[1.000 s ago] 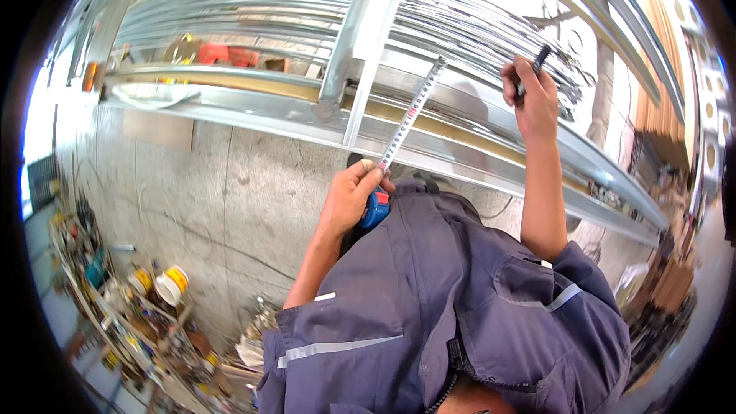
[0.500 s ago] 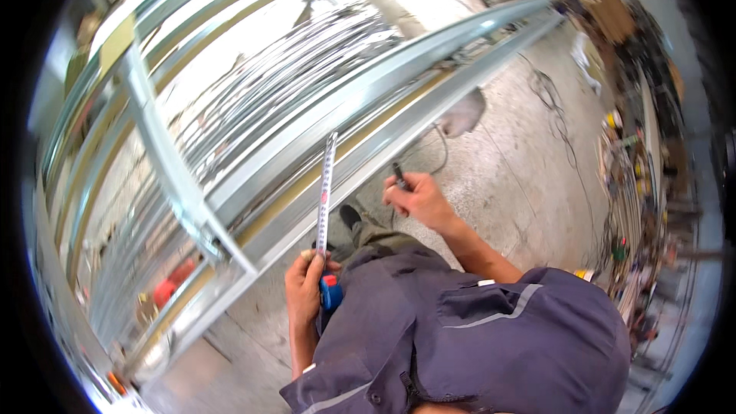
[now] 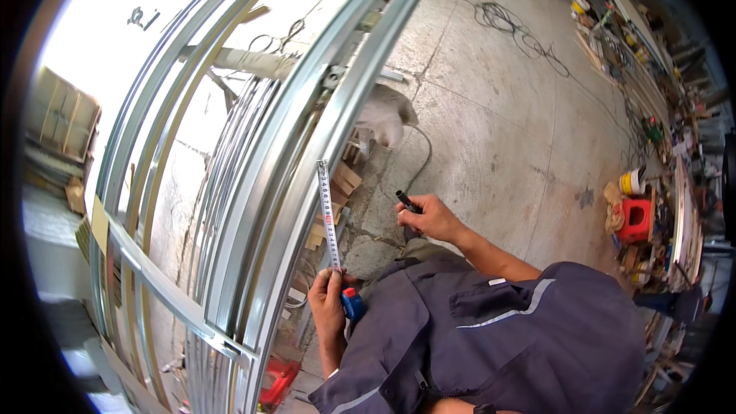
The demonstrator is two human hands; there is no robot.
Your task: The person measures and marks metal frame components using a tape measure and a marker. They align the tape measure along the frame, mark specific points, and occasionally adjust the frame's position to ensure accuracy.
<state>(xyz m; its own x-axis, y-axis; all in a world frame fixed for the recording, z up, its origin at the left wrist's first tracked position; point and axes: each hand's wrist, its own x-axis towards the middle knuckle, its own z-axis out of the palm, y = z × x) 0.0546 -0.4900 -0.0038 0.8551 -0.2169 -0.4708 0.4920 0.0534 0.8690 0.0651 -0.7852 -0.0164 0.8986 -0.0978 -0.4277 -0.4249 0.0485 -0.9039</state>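
The left hand (image 3: 330, 308) pinches the graduated steel blade (image 3: 330, 218) of a tape measure between thumb and fingers; the blue tape case (image 3: 353, 305) with its red button sits just to the right of that hand. The blade extends forward from the left hand, and its free end overlaps the near galvanized steel rail (image 3: 308, 207) in view; contact between the two cannot be confirmed. The right hand (image 3: 433, 221), positioned to the right of and slightly forward of the left, has its fingers curled around a black marker (image 3: 406, 201), one end of which points forward and left, apart from the blade. Thin metal bars (image 3: 228, 134) lie to the left of the left hand, past the rail. Wooden blocks (image 3: 346, 179) lie forward of the left hand, beside the blade. A coiled cable (image 3: 502, 19) lies on the concrete floor (image 3: 491, 130), well forward of the right hand.
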